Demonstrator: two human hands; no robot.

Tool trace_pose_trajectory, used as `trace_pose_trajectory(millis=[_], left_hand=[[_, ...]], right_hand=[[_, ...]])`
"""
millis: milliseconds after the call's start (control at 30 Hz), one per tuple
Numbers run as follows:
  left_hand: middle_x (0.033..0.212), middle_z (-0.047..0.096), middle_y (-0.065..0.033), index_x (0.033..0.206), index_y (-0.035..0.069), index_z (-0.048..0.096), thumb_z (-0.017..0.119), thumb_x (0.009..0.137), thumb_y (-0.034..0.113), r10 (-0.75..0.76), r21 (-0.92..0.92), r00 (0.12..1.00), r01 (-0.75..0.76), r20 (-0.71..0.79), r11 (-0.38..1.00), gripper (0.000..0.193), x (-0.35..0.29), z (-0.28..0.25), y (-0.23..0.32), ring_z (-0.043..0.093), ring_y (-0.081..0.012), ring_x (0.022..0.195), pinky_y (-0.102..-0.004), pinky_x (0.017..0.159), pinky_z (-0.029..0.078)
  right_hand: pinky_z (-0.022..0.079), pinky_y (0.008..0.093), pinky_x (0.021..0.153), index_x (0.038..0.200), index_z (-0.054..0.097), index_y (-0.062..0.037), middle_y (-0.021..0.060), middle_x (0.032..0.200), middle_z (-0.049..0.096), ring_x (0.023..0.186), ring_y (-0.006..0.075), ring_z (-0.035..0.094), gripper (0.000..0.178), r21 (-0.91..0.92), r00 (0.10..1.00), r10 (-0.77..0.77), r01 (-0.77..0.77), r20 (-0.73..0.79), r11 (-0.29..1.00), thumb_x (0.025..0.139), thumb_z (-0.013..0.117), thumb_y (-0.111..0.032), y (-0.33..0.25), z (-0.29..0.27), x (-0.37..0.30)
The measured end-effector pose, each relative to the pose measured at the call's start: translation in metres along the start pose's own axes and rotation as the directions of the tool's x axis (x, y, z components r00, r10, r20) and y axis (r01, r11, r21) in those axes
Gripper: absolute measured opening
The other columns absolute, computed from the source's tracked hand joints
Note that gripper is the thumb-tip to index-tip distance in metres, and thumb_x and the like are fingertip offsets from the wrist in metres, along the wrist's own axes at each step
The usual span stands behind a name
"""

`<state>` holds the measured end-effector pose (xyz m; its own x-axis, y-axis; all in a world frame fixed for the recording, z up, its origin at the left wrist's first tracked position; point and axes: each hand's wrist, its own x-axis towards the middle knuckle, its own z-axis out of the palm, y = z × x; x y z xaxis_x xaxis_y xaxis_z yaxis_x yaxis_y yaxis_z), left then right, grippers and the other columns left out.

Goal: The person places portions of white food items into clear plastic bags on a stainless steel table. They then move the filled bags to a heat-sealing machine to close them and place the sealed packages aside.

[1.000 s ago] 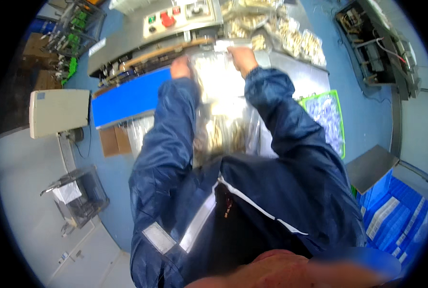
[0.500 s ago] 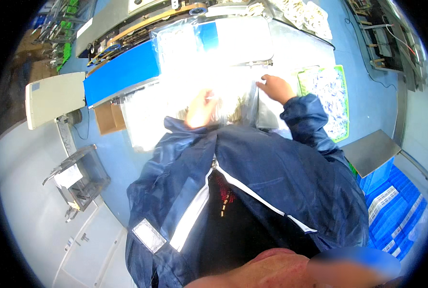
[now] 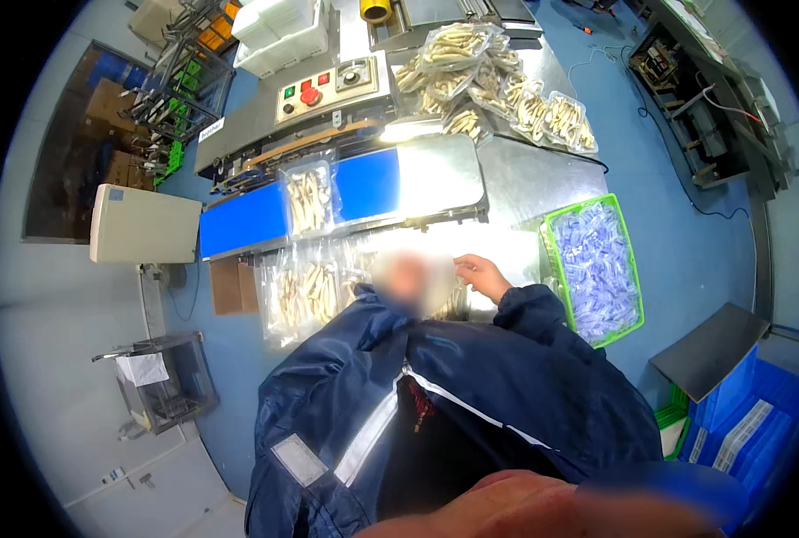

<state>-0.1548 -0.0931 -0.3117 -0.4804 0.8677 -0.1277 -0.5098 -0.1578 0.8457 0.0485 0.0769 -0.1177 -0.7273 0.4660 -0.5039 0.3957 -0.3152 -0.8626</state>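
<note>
My left hand is over the near part of the table, in front of my chest, and so blurred that its fingers do not show. Close to its right is my right hand, fingertips drawn together at the edge of a clear plastic bag of pale, long pieces. Both hands and glare partly cover this bag. Left of them lie more clear bags of pale, finger-like pieces. A similar bag rests on the blue conveyor belt beyond.
A green basket full of small blue-and-white sachets stands at the right. Filled bags are heaped at the back. Behind the belt is a machine with a control panel. A cardboard box sits below the belt's left end.
The view has tilted, so the table sits lower in the picture, and the strong glare has faded. My hands are closer together; the right fingertips have come in at the bag's edge.
</note>
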Motion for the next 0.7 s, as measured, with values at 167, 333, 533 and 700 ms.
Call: trace_pose_trajectory(millis=[167, 333, 533, 700], left_hand=[[0.123, 0.056, -0.0105, 0.134, 0.004, 0.046, 0.048, 0.101, 0.021, -0.281, -0.120, 0.938, 0.308, 0.202, 0.944, 0.037, 0.005, 0.075, 0.112, 0.055, -0.0216, 0.111, -0.0365, 0.096, 0.046], [0.116, 0.057, -0.0107, 0.122, 0.006, 0.056, 0.057, 0.092, 0.012, -0.111, 0.722, 0.991, 0.023, 0.076, 0.692, 0.031, 0.024, 0.167, 0.258, 0.056, -0.0236, 0.107, -0.0386, 0.092, 0.047], [0.090, 0.061, -0.0025, 0.104, 0.005, 0.060, 0.059, 0.095, 0.021, 0.065, 0.386, 0.989, -0.007, -0.136, 0.923, 0.018, 0.089, 0.191, 0.293, 0.055, -0.0118, 0.080, -0.0270, 0.070, 0.045], [0.080, 0.061, 0.0001, 0.101, 0.002, 0.065, 0.062, 0.095, 0.027, -0.163, 0.321, 0.936, 0.265, -0.312, 0.909, 0.027, 0.172, 0.157, 0.247, 0.053, -0.0099, 0.070, -0.0241, 0.064, 0.043]], right_hand=[[0.045, 0.0239, 0.068, 0.114, 0.060, -0.0029, 0.0019, 0.097, 0.060, 0.075, 0.0103, 0.055, 0.032, -0.062, 0.912, -0.252, 0.245, -0.323, 0.968, 0.092, 0.065, -0.025, -0.002, -0.025, -0.009], [0.041, 0.0231, 0.066, 0.106, 0.064, -0.0045, -0.0025, 0.085, 0.062, 0.072, 0.0082, 0.050, 0.027, 0.304, 0.986, -0.166, 0.151, 0.025, 0.941, 0.091, 0.065, -0.027, -0.079, -0.038, -0.026], [0.029, 0.0204, 0.052, 0.085, 0.058, -0.0065, -0.0049, 0.068, 0.046, 0.057, 0.0040, 0.038, 0.007, 0.561, 0.933, -0.276, 0.361, -0.233, 0.745, 0.091, 0.061, -0.008, -0.164, -0.023, 0.017], [0.022, 0.0211, 0.044, 0.080, 0.056, -0.0082, -0.0056, 0.065, 0.044, 0.048, 0.0027, 0.032, 0.014, 0.529, 0.897, -0.107, 0.346, -0.429, 0.775, 0.091, 0.063, -0.015, -0.170, -0.047, 0.066]])
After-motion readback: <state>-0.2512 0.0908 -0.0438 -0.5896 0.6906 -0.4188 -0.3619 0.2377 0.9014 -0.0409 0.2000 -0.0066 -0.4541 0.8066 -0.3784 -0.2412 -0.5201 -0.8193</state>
